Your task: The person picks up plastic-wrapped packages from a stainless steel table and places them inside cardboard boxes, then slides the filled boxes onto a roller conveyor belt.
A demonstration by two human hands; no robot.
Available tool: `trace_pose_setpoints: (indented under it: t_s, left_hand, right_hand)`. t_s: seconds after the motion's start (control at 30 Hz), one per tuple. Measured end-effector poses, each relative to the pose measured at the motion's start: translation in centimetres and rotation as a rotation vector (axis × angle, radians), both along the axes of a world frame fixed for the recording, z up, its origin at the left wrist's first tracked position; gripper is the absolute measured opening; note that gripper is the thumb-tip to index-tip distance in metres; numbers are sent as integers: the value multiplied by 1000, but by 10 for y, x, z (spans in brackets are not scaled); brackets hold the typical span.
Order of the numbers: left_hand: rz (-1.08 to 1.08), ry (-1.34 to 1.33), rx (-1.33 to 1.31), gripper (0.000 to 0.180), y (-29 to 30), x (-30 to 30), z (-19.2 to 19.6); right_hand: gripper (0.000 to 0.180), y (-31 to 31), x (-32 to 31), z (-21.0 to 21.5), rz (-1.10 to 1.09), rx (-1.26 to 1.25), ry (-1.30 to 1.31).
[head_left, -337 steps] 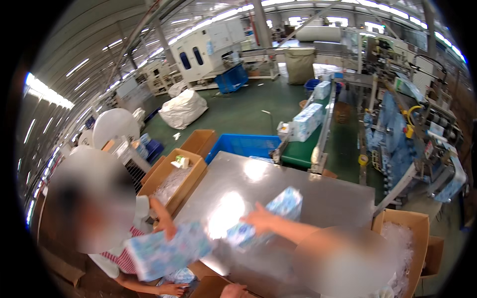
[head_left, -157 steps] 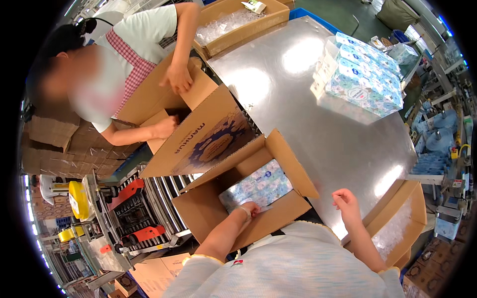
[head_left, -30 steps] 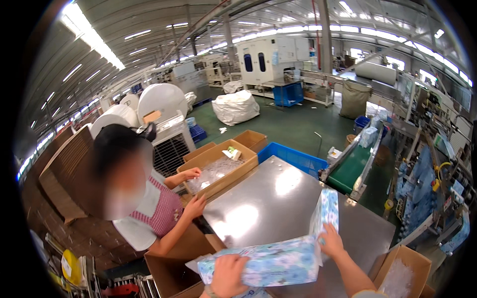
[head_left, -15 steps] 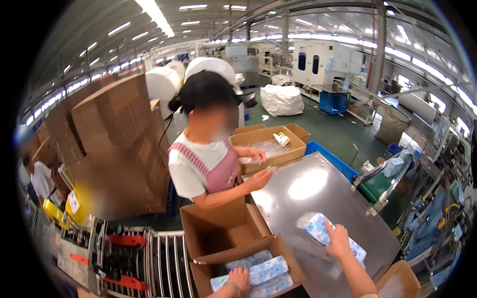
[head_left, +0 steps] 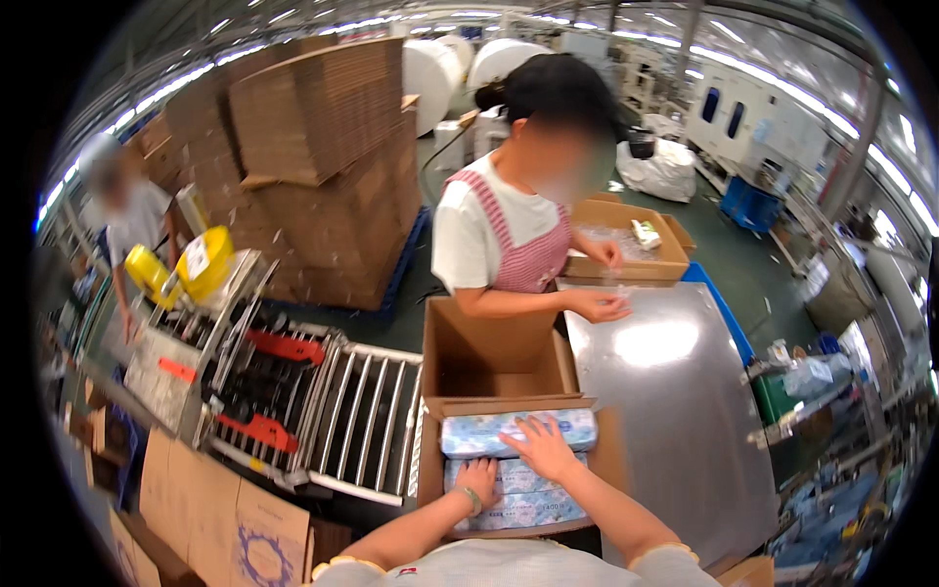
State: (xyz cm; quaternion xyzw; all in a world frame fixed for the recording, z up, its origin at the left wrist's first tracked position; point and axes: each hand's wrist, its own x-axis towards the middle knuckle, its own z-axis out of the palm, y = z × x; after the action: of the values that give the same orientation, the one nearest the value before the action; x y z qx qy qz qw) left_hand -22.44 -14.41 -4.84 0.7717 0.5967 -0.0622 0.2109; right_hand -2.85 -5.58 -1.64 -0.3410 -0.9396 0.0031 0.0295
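A cardboard box (head_left: 608,460) directly in front of me holds several long, plastic-wrapped packs with a blue-and-white floral print. My right hand (head_left: 541,448) lies with spread fingers on the far pack (head_left: 469,433), which sits highest against the box's far wall. Just nearer and to the left, my left hand (head_left: 476,481) rests with its fingers stretched over the lower packs (head_left: 533,510). Neither hand is wrapped round a pack. What lies beneath the top layer is hidden.
Behind my box stands another open cardboard box (head_left: 494,367). A metal table (head_left: 675,430) is on the right, a roller conveyor (head_left: 362,421) on the left. Across from me a co-worker (head_left: 518,225) handles something small and clear. Stacked cardboard (head_left: 318,117) rises behind.
My right hand has brought a floral pack from over the metal table leftward into the box and loosened its grip. The view has turned left. My left hand stays on the packs.
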Motion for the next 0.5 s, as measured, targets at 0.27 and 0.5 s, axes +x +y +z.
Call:
trace_pose_setpoints:
  t_s: [0.27, 0.5]
  left_hand:
    - [175, 92, 76, 88, -7, -51, -37]
    - [280, -145, 15, 64, 9, -57, 42]
  right_hand:
    - [85, -13, 16, -54, -240, -517, -9]
    - [53, 5, 51, 12, -163, -139, 417]
